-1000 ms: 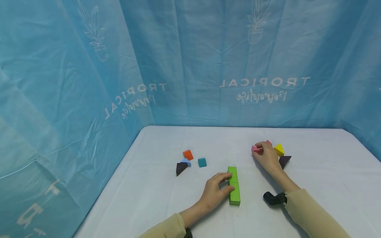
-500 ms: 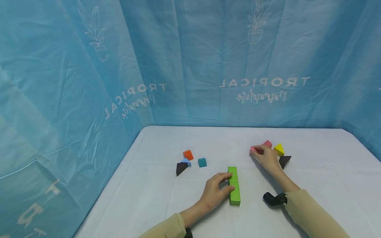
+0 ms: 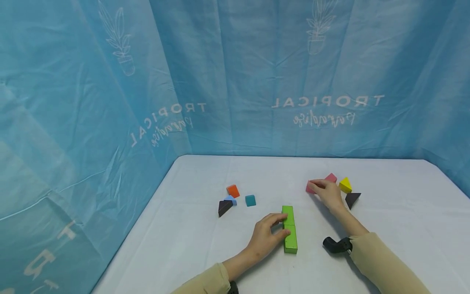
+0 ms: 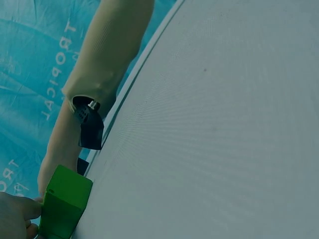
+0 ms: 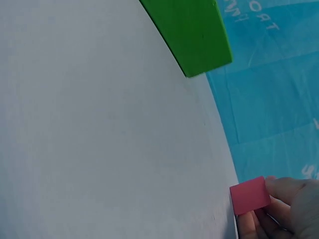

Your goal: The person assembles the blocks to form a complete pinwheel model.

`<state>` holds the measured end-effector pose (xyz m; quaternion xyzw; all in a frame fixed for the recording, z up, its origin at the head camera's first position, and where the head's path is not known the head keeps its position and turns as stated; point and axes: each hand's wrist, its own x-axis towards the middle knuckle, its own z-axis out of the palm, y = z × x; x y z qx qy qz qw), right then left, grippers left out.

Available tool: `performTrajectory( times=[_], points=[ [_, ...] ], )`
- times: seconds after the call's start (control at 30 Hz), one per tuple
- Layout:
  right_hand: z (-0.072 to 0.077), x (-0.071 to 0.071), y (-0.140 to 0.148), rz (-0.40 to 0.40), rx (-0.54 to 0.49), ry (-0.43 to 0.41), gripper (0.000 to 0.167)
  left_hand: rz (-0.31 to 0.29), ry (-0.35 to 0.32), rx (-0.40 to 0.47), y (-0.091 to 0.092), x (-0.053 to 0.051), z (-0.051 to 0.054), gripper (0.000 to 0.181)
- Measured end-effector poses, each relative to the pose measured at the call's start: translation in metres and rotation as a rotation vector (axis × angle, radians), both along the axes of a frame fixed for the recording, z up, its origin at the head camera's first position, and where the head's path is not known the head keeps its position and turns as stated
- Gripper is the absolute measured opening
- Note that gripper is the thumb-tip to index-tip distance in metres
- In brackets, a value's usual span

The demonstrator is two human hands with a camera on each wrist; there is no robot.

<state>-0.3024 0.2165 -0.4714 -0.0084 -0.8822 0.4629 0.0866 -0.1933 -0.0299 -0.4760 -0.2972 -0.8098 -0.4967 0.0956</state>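
The left hand (image 3: 265, 235) has thumb and fingers bowed apart; farther forward and to its right, the right hand (image 3: 329, 194) pinches between thumb and fingertips. Behind the hands, both sleeved forearms (image 3: 383, 263) slant back and outward.

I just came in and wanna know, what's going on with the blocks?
Someone's right hand pinches a pink block at a white table, with a second pink block close by. The left hand touches two green blocks lined up end to end. A teal block and an orange block lie farther left.
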Motion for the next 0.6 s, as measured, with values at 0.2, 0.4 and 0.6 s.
performTrajectory(
  times=[0.2,0.4,0.6],
  points=[
    [0.002,-0.001,-0.012,0.038,0.002,-0.041,0.047,-0.003,-0.005,-0.004,0.000,0.000,0.001,0.040],
    [-0.001,0.000,-0.019,0.065,0.028,0.030,0.043,-0.007,-0.009,-0.004,0.000,0.000,0.002,0.040],
    [-0.006,-0.002,-0.023,0.057,0.120,0.122,0.037,-0.003,-0.026,-0.003,0.000,0.001,0.001,0.040]
  ],
)
